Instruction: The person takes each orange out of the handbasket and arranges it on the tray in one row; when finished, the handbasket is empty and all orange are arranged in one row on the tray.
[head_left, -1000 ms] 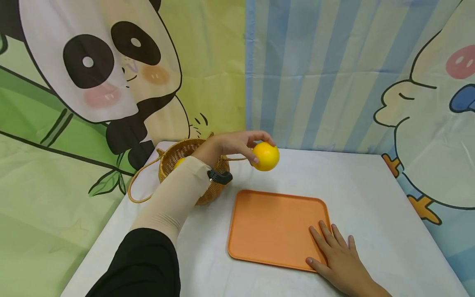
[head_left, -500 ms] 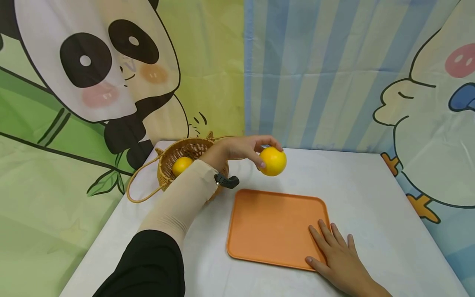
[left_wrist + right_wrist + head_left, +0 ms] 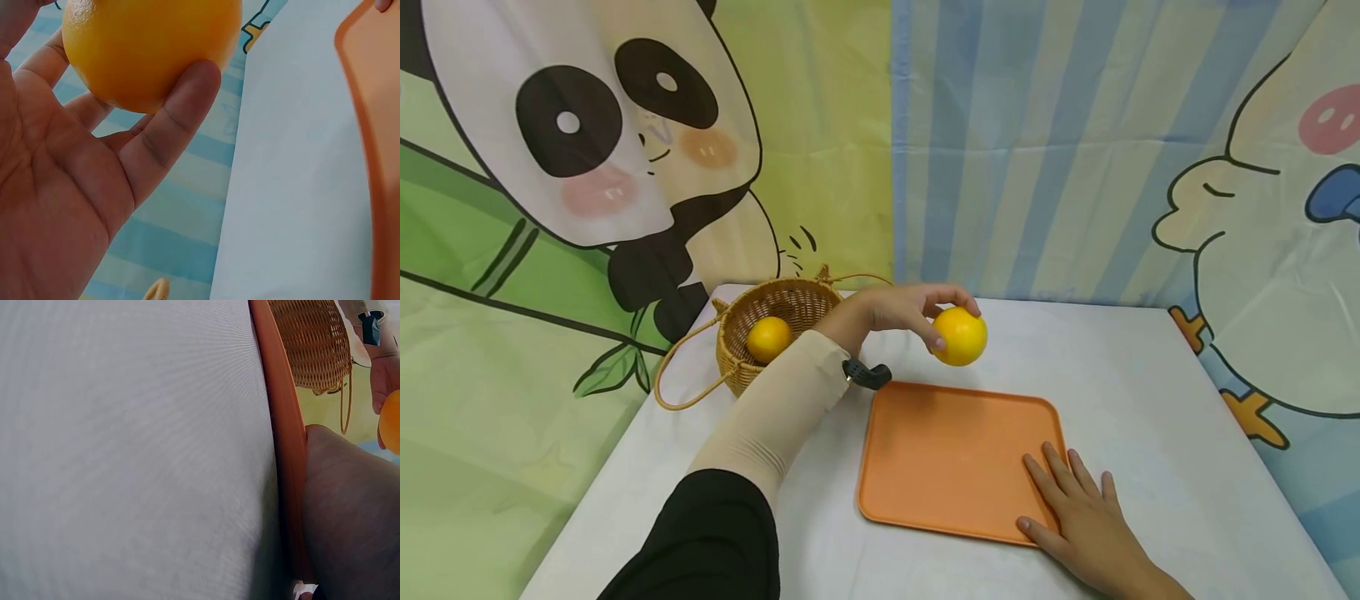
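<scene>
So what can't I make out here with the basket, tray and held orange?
- Basket, near-right inside: head view, hidden behind the left sleeve.
- Held orange, top: left wrist view, cut off by the upper edge.
- Tray, lower-right patch: head view, covered by the right hand.

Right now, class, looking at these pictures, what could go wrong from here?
The left hand holds the round orange up in the air, so it might slip and drop. The tray looks shallow, so the orange could roll over its low rim. The right hand rests on the tray's edge; pressing harder might shift it.
</scene>
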A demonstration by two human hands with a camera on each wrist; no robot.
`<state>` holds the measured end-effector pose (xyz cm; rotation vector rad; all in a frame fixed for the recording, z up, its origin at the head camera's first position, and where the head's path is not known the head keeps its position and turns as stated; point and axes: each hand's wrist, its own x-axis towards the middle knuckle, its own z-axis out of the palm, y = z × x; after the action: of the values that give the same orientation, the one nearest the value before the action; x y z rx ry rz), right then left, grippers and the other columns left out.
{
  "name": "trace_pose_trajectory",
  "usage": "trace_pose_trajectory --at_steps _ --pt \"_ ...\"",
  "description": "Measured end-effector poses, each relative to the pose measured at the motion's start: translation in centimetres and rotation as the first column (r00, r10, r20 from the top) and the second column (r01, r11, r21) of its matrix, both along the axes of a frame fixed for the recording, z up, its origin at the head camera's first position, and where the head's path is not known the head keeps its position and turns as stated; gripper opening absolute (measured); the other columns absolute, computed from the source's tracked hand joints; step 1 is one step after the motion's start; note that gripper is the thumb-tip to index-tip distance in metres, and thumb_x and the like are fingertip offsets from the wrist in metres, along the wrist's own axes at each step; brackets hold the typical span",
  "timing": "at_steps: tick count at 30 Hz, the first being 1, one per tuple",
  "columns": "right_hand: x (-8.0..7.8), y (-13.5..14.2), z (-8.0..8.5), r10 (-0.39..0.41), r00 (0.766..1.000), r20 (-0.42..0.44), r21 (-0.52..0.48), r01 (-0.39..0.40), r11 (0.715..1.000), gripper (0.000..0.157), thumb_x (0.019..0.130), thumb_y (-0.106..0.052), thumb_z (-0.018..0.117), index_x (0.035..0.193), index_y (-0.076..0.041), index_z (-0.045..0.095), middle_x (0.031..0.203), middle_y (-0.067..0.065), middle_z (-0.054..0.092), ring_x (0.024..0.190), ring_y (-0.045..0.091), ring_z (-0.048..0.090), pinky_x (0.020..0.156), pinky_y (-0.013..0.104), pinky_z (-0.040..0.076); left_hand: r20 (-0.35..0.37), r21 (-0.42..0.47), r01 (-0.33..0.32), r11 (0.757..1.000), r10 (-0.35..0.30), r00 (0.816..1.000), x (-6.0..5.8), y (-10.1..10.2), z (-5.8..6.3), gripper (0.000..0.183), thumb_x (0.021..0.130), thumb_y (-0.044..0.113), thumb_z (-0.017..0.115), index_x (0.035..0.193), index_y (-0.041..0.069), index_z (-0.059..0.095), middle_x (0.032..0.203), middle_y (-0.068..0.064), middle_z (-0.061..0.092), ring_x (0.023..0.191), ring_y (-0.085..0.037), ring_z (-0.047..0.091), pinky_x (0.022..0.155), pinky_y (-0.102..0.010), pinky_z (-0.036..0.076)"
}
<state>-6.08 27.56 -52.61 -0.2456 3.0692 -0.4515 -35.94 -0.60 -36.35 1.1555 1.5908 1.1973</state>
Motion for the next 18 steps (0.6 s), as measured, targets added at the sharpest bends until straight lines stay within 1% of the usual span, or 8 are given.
trace_pose_trajectory --at_steps 8,12,18 --pt "0.0 -0.2 0.2 -0.01 1.0 0.008 0.012 0.01 1.0 0.093 0.095 -0.079 0.057 0.166 -0.02 0.043 0.174 0.02 0.026 0.157 0.053 0.019 0.108 0.088 0.012 0.014 0.004 0.006 1.0 -0.006 1.0 0.3 0.7 -1.4 0.063 0.085 0.005 0.078 0.143 0.007 0.054 0.152 -0.01 0.046 0.122 -0.037 0.061 0.094 -0.045 0.058" --pt "0.0 -0.2 0.2 -0.017 1.0 0.011 0.022 0.017 1.0 0.095 0.094 -0.081 0.056 0.165 -0.02 0.044 0.173 0.02 0.026 0.157 0.053 0.019 0.109 0.088 0.012 0.009 0.01 0.009 1.0 -0.009 1.0 0.4 1.2 -2.2 0.062 0.085 0.006 0.079 0.142 0.007 0.054 0.149 -0.01 0.049 0.121 -0.036 0.062 0.094 -0.044 0.058" --pt "0.0 -0.2 0.0 -0.019 1.0 0.008 0.03 0.019 0.999 0.095 0.094 -0.081 0.056 0.165 -0.02 0.044 0.173 0.02 0.027 0.157 0.053 0.018 0.109 0.088 0.012 0.03 0.027 0.009 1.0 -0.009 1.0 0.8 1.6 -3.1 0.062 0.084 0.003 0.08 0.141 0.006 0.055 0.145 -0.009 0.052 0.117 -0.035 0.062 0.094 -0.044 0.058"
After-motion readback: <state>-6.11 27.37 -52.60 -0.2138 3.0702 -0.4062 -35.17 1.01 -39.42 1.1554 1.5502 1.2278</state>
